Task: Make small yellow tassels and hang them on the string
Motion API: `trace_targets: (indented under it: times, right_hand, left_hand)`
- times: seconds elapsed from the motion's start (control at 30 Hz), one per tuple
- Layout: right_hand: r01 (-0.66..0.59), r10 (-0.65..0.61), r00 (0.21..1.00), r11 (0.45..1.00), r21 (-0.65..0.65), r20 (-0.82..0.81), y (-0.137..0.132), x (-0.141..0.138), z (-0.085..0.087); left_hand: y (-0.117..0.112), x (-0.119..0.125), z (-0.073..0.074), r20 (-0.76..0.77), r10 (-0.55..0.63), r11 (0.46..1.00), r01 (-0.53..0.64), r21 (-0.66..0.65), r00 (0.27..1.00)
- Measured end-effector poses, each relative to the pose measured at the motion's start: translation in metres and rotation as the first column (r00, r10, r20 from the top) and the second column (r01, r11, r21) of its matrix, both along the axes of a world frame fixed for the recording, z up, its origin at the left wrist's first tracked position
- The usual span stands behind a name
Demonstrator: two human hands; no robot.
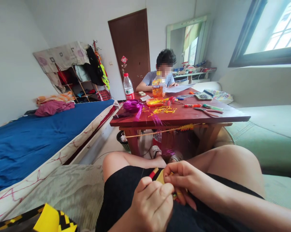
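Observation:
My left hand (151, 203) is closed in a fist low in the view over my lap, gripping a thin stick with a red end (153, 172). My right hand (184, 182) pinches a small yellow piece (161, 177) right beside that stick, fingers curled together. Both hands touch each other above my black shorts (121, 193). Purple thread (133, 105) and yellow thread scraps (163, 110) lie on the red low table (184, 116) ahead. A long thin stick with yellow and purple strands (164, 130) hangs along the table's front edge.
Another person (163, 72) sits at the table's far side, writing on paper. Two bottles (128, 86), scissors (208, 111) and pens lie on the table. A bed with a blue sheet (39, 135) is at left, a green sofa (268, 129) at right, a brown door (131, 45) behind.

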State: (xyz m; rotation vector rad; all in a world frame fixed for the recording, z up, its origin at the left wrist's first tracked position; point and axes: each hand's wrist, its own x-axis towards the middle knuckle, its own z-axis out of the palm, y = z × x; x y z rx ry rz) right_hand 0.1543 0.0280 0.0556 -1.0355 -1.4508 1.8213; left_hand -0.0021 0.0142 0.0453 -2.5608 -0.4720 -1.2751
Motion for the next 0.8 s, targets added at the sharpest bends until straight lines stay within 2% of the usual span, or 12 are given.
trace_targets:
  times: [0.1,0.13,0.17,0.2,0.27,0.33,0.43,0.53,0.6,0.7,0.77,0.8]
  right_hand:
    - [0.021,-0.028,0.998,0.993,0.116,0.054,-0.002,0.004,0.006]
    - [0.022,-0.055,0.992,0.963,0.27,0.115,-0.005,0.007,0.01]
    - [-0.008,-0.09,0.979,0.879,0.477,0.181,-0.008,0.01,0.014]
    - [-0.082,-0.129,0.96,0.717,0.692,0.247,-0.012,0.013,0.018]
    - [-0.309,-0.228,0.906,0.217,0.926,0.356,-0.017,0.019,0.022]
    - [-0.466,-0.343,0.855,-0.18,0.866,0.389,-0.02,0.023,0.022]
    - [-0.538,-0.433,0.814,-0.311,0.783,0.387,-0.021,0.025,0.015]
    - [-0.463,-0.359,0.846,-0.128,0.877,0.395,-0.02,0.021,0.012]
    - [-0.332,-0.305,0.875,0.191,0.924,0.377,-0.019,0.017,0.012]
    - [-0.033,-0.209,0.93,0.771,0.635,0.302,-0.016,0.009,0.011]
    - [0.07,-0.132,0.976,0.945,0.319,0.175,-0.012,0.005,0.008]
    - [0.081,-0.104,0.989,0.975,0.206,0.103,-0.011,0.004,0.006]
  left_hand:
    - [0.002,-0.001,0.012,0.004,-0.053,0.926,0.051,-0.375,0.999]
    - [0.002,0.0,0.017,0.064,-0.052,0.775,0.081,-0.627,0.997]
    - [0.002,0.001,0.021,0.15,-0.013,0.519,0.135,-0.844,0.989]
    - [0.002,0.002,0.023,0.239,0.072,0.212,0.22,-0.952,0.968]
    - [0.003,0.004,0.024,0.338,0.291,-0.272,0.416,-0.868,0.895]
    - [0.006,0.006,0.02,0.367,0.426,-0.47,0.549,-0.691,0.827]
    - [0.008,0.008,0.014,0.375,0.482,-0.545,0.606,-0.579,0.792]
    - [0.005,0.008,0.013,0.386,0.431,-0.469,0.568,-0.676,0.816]
    - [0.001,0.008,0.014,0.387,0.317,-0.26,0.471,-0.843,0.866]
    - [-0.005,0.007,0.012,0.263,0.143,0.39,0.189,-0.901,0.954]
    - [-0.006,0.005,0.008,0.182,0.122,0.787,0.017,-0.617,0.976]
    - [-0.006,0.004,0.006,0.147,0.107,0.892,-0.03,-0.451,0.983]
